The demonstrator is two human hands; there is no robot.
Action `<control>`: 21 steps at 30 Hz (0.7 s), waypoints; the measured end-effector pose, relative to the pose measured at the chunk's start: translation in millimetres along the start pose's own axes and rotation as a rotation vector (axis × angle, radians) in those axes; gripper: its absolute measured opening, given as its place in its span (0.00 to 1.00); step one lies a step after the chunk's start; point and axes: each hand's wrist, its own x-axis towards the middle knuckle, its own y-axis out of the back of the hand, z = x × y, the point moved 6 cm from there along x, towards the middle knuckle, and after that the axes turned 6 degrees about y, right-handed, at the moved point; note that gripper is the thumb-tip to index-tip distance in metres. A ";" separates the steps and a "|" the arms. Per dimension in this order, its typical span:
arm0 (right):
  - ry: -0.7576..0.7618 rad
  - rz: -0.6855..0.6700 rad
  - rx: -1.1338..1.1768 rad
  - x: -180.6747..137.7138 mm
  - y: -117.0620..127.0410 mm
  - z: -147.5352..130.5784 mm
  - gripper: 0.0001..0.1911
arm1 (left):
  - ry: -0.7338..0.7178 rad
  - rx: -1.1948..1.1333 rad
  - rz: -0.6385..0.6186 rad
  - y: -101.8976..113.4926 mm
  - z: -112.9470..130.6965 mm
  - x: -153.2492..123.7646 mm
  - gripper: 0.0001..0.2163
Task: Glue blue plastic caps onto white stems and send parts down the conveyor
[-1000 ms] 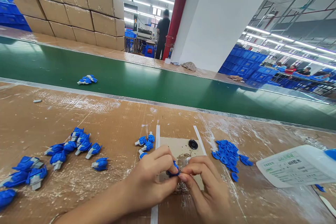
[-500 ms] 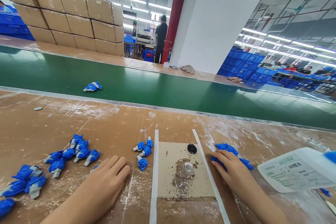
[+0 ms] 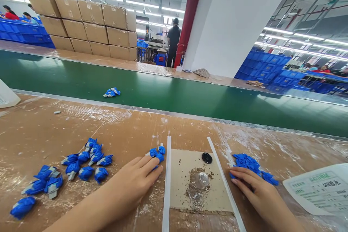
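My left hand [image 3: 137,179] reaches over a small group of blue pieces with pale grey ends [image 3: 160,156], just left of a white tape strip. Its fingers are bent down and pressed together on the nearest piece, mostly hidden beneath them. At the left edge of a heap of small blue pieces [image 3: 247,162], my right hand [image 3: 257,190] has thumb and fingers closed around a bit of blue. Between the hands lies a beige board [image 3: 178,188] spotted with wet marks. On it stand a small clear cup [image 3: 201,180] and a black round cap [image 3: 207,158].
More blue-and-grey pieces [image 3: 86,173] lie scattered to the left. A white labelled jug [image 3: 320,188] stands at right, another white container [image 3: 7,94] at far left. Behind runs a green conveyor belt [image 3: 168,94] carrying a few pieces. Stacked cartons [image 3: 95,29] and a person [image 3: 173,41] are beyond.
My left hand has moved right, from beside the larger scattered group onto the small group near the tape. My right hand stays at the blue heap. The view has shifted slightly left.
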 end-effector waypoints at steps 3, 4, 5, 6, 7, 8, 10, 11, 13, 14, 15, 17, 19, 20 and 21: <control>0.161 -0.034 -0.027 -2.9 1.8 -5.5 0.15 | -0.014 -0.046 -0.083 -11.3 -5.6 12.6 0.15; 0.210 -0.056 -0.029 -2.6 2.4 -6.5 0.15 | -0.016 -0.050 -0.108 -13.0 -7.6 15.5 0.13; 0.243 -0.075 -0.030 -1.5 3.3 -6.5 0.15 | -0.020 -0.056 -0.125 -13.2 -8.7 18.2 0.12; 0.260 -0.090 -0.031 0.4 4.7 -6.0 0.15 | -0.019 -0.077 -0.140 -12.2 -8.8 21.0 0.10; 0.270 -0.100 -0.030 2.9 6.2 -5.9 0.14 | -0.010 -0.132 -0.151 -10.5 -7.8 24.1 0.09; 0.275 -0.107 -0.029 5.9 7.9 -7.2 0.13 | 0.016 -0.231 -0.158 -8.4 -6.1 27.6 0.09; 0.278 -0.104 -0.026 12.6 10.8 -16.0 0.10 | 0.145 -0.546 -0.185 -8.0 -2.2 35.3 0.08; 0.261 -0.090 -0.006 16.2 12.1 -23.1 0.09 | 0.245 -0.741 -0.210 -11.5 -0.1 38.7 0.07; 0.205 -0.034 0.091 22.5 13.2 -41.8 0.10 | 0.460 -1.163 -0.255 -24.5 6.7 43.3 0.07; 0.178 -0.003 0.161 24.9 12.3 -52.4 0.12 | 0.551 -1.367 -0.265 -32.2 11.3 44.6 0.10; 0.172 0.023 0.224 26.8 10.3 -63.5 0.14 | 0.621 -1.548 -0.264 -39.3 15.8 45.4 0.12; 0.196 0.043 0.291 29.4 3.6 -82.8 0.17 | 0.713 -1.794 -0.236 -50.6 21.3 44.7 0.17; 0.225 0.041 0.282 31.0 -3.6 -93.1 0.19 | 0.768 -1.880 -0.235 -57.9 22.6 40.7 0.20; 0.230 0.041 0.261 31.6 -6.2 -94.7 0.19 | 0.788 -1.894 -0.243 -59.9 22.3 38.2 0.21; 0.235 0.042 0.237 32.1 -8.0 -94.9 0.19 | 0.803 -1.904 -0.249 -60.7 21.6 36.0 0.21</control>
